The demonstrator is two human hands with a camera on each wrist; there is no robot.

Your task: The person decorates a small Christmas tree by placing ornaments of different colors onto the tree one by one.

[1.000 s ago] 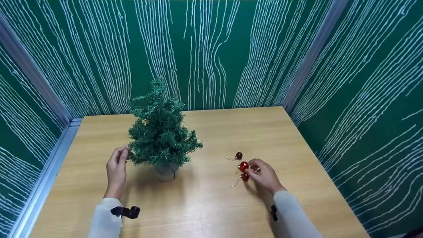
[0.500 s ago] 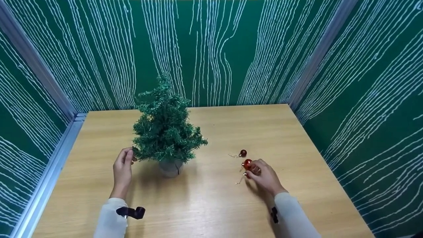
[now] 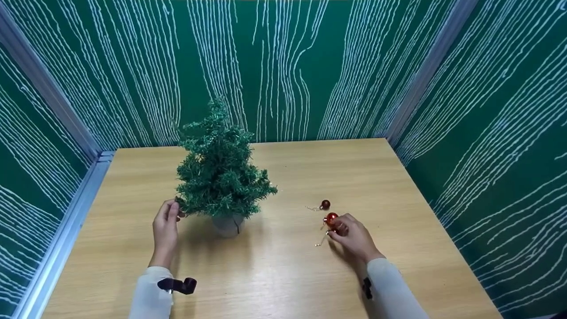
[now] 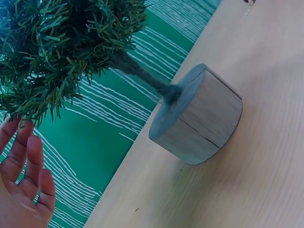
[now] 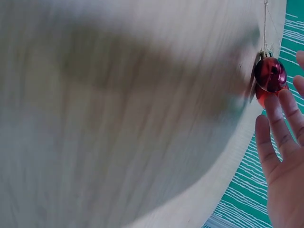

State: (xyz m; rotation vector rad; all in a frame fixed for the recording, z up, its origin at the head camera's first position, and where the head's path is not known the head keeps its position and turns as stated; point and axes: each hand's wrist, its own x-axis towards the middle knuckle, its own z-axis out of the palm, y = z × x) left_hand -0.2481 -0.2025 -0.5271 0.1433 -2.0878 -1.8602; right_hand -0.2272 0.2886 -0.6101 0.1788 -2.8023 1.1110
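Observation:
A small green artificial Christmas tree point(image 3: 223, 173) stands upright in a round wood-look base point(image 4: 197, 118). My left hand point(image 3: 166, 228) is at its left side, loosely bent fingers point(image 4: 34, 154) touching the lowest branch tips. On the right, my right hand point(image 3: 355, 239) reaches over two red baubles. The larger shiny bauble point(image 3: 331, 218) sits at the index finger. A smaller one point(image 5: 270, 74) lies nearer the thumb, mostly covered by the fingers in the head view. In the right wrist view the extended fingertips point(image 5: 271, 102) meet the baubles from below.
A dark red bauble point(image 3: 325, 204) with a thin gold cord lies just beyond the other two. The wooden table point(image 3: 283, 274) is bordered by green walls point(image 3: 283, 71) with white wavy lines. A metal rail point(image 3: 57, 248) runs along the left edge.
The right hand has slid slightly over the nearer small bauble, covering more of it. The left hand stays by the branches. The head view has shifted a little, then steadied.

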